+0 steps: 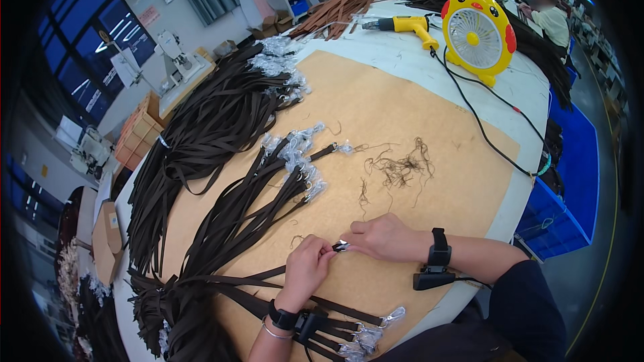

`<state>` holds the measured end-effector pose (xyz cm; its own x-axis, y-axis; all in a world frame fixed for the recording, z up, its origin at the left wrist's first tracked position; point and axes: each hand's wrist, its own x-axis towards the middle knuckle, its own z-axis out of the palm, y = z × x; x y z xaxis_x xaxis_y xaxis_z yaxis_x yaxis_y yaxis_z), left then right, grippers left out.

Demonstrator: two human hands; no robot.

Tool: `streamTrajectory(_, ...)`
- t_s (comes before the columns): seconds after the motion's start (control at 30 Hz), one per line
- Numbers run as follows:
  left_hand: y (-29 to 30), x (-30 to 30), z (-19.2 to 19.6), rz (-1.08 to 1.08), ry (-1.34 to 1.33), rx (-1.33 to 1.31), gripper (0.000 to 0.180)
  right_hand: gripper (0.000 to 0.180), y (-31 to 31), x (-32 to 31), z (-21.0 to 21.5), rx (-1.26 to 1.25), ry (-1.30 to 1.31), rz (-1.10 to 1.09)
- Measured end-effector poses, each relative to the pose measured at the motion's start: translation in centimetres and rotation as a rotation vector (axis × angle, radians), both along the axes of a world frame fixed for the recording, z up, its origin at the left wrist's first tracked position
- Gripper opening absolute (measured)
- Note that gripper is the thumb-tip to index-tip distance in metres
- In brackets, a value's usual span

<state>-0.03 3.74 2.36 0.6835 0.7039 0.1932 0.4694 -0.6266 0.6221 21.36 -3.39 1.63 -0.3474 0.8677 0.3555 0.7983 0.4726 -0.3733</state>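
My left hand [305,268] pinches the end of a dark brown strap [272,273], which runs back to the bundle at the left. Against its fingertips, my right hand [382,238] is closed around a small shiny metal piece [341,246]; its exact kind is too small and covered to tell. Below my left wrist, several more strap ends with plastic-wrapped metal clasps [365,336] spread over the brown board. A group of straps with wrapped clasps [295,157] lies beyond my left hand. Loose dark threads [402,167] are heaped beyond my right hand.
A large bundle of dark straps [201,114] covers the far left of the brown board [402,107]. At the back stand a yellow heat gun [409,25] and a chick-shaped fan [474,37], with a black cable [483,131] trailing right. Blue crates [563,208] sit beside the table.
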Motion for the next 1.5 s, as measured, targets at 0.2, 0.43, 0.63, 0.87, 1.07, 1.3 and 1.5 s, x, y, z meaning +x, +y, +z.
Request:
streamTrajectory(0.2,0.0,0.1,-0.7,0.118,-0.042,-0.179,0.007,0.015,0.2,-0.3,0.6,-0.004,-0.019,0.038)
streamTrajectory(0.43,0.1,0.0,-1.2,0.14,-0.059,-0.212,0.007,0.014,0.4,-0.8,0.6,0.029,-0.116,0.038)
streamTrajectory(0.63,0.1,0.0,-1.1,0.131,-0.061,-0.199,0.007,0.013,0.3,-0.9,1.0,0.012,-0.138,0.02)
streamTrajectory(0.87,0.2,0.1,-1.0,0.095,-0.056,-0.186,0.007,0.011,0.2,-1.6,1.0,0.024,-0.175,0.021)
streamTrajectory(1.07,1.4,-1.9,0.3,0.184,0.117,0.13,0.012,0.015,0.3,-0.7,0.2,-0.032,-0.095,-0.022)
streamTrajectory(1.3,0.1,-0.6,2.3,0.061,0.066,-0.012,0.02,0.023,0.2,-0.6,0.4,-0.013,-0.053,-0.033)
streamTrajectory(1.5,0.7,-0.8,0.4,-0.068,-0.007,0.142,0.019,0.023,0.3,-0.8,0.0,0.013,-0.044,-0.02)
